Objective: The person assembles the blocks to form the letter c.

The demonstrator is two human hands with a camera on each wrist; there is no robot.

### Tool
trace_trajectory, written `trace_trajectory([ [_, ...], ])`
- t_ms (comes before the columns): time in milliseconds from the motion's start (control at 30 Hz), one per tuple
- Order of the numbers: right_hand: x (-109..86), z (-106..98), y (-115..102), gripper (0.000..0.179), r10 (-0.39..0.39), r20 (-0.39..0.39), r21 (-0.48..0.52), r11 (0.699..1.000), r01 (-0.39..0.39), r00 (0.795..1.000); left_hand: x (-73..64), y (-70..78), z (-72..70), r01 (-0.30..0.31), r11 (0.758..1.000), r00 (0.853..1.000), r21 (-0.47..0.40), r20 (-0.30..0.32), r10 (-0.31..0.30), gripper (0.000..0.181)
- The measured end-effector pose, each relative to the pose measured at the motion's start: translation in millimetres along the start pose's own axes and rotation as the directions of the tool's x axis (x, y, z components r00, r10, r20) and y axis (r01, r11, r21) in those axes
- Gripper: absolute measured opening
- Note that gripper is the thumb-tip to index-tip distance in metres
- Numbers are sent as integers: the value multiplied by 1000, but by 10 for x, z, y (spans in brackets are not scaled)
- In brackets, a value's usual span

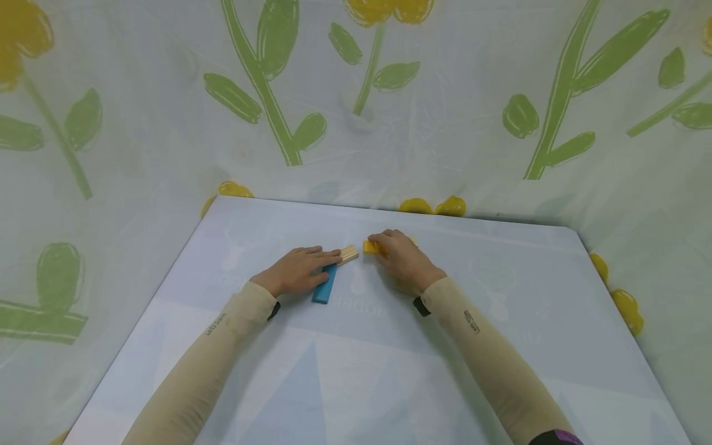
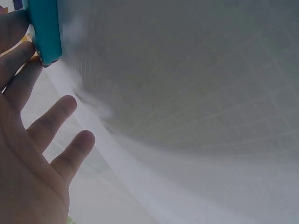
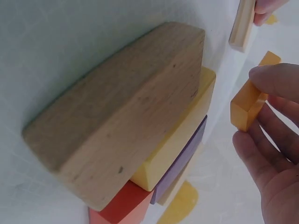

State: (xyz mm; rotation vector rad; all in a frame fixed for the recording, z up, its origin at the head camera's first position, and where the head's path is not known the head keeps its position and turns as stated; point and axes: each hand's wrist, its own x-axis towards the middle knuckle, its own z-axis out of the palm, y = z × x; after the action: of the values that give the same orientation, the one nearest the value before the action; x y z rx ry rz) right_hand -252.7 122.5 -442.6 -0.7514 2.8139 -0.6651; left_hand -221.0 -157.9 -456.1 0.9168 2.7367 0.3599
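Observation:
In the head view my left hand (image 1: 300,270) lies over a flat blue block (image 1: 325,285) and the near end of a pale striped wooden block (image 1: 348,254). Its fingers are fairly straight, and its thumb is on the blue block. The left wrist view has the blue block (image 2: 44,30) at the fingertips, with the ring and little fingers spread out. My right hand (image 1: 402,259) pinches a small yellow-orange block (image 3: 247,103) between thumb and fingers, just right of the striped block. That hand covers part of this block in the head view.
Close by the right wrist, a large brown wooden block (image 3: 126,107) stands with a yellow block (image 3: 180,135), a thin purple block (image 3: 180,158) and a red block (image 3: 122,205). My right hand mostly hides these from the head view. The white table (image 1: 445,371) meets flower-printed sheeting behind.

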Motion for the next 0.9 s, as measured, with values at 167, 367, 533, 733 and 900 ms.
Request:
trace_trajectory([
  [167, -53, 9, -6, 40, -25, -25, -37, 999, 24, 999, 8, -11, 10, -15, 1000, 1000, -12, -9, 15, 52],
  [367, -124, 33, -32, 42, -8, -23, -11, 1000, 8, 1000, 14, -14, 15, -13, 1000, 1000, -18, -14, 13, 52],
  [533, -179, 47, -95, 42, -15, -28, 2, 1000, 15, 1000, 12, -24, 12, -10, 999, 1000, -30, -14, 10, 52],
  [733, -261, 86, -160, 45, -8, -23, 12, 1000, 9, 1000, 17, -27, 21, -17, 1000, 1000, -26, -16, 17, 52],
  [900, -338, 128, -177, 45, -50, -24, 30, 998, 50, 998, 10, -15, 8, -22, 1000, 1000, -20, -12, 22, 52],
])
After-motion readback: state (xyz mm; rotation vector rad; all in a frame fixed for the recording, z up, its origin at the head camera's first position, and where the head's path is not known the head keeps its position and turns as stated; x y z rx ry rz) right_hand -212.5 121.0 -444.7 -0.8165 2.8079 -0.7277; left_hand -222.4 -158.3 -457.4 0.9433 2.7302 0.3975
